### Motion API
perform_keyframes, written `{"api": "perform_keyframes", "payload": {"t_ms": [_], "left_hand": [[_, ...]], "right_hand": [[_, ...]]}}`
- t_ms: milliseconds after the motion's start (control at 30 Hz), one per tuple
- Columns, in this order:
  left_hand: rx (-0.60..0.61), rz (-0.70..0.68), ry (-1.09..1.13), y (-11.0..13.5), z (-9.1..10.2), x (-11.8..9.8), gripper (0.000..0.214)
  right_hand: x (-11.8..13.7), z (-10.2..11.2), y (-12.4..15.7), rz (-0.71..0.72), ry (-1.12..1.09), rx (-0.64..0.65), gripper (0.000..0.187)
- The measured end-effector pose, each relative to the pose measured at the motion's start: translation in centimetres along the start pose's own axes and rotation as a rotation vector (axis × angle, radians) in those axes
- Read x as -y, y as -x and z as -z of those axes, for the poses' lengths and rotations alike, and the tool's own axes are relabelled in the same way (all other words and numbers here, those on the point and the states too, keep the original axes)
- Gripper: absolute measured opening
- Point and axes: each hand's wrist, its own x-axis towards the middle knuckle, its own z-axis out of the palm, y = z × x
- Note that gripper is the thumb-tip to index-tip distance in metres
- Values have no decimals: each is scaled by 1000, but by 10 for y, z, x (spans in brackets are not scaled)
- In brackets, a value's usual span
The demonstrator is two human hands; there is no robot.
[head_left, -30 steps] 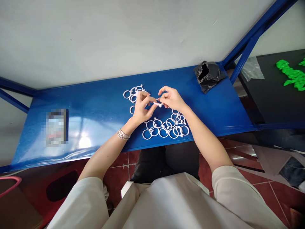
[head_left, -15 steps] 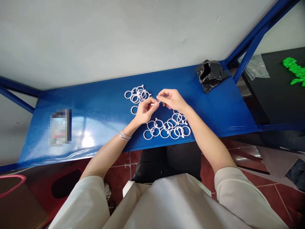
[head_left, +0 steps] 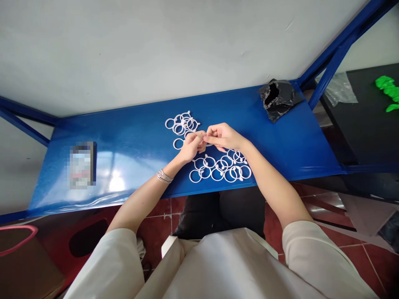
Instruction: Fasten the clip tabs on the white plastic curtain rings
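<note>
My left hand point(head_left: 191, 146) and my right hand point(head_left: 222, 137) meet above a blue metal shelf point(head_left: 137, 166), fingertips together. A small white plastic piece point(head_left: 204, 140) is pinched between them, almost hidden by my fingers. White plastic split rings lie in two loose groups: one cluster point(head_left: 182, 124) beyond my left hand, and another point(head_left: 220, 168) just below my right hand. Several rings are linked or overlapping. A silver bangle point(head_left: 164, 176) circles my left wrist.
A black plastic bag point(head_left: 277, 99) sits at the shelf's back right, and a pixelated flat object point(head_left: 82, 164) lies at its left. Green pieces point(head_left: 388, 89) rest on a black surface to the right. Red floor tiles point(head_left: 156, 216) show below.
My hands have come closer together, and my fingers now cover most of the white piece. The view has shifted slightly, so the shelf appears further right.
</note>
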Motion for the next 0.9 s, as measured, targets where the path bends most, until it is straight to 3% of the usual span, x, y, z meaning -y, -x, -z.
{"api": "perform_keyframes", "payload": {"t_ms": [233, 500, 700, 900], "left_hand": [[-5, 58, 61, 1, -5, -8, 78], [-103, 13, 140, -5, 6, -7, 60], [-122, -93, -3, -6, 10, 7, 58], [-244, -281, -229, -7, 12, 21, 52]], "right_hand": [[-9, -8, -5, 88, -97, 53, 69], [-24, -8, -14, 217, -26, -200, 58], [-23, -3, -11, 335, 263, -353, 50], [-17, -3, -8, 448, 433, -425, 46]]}}
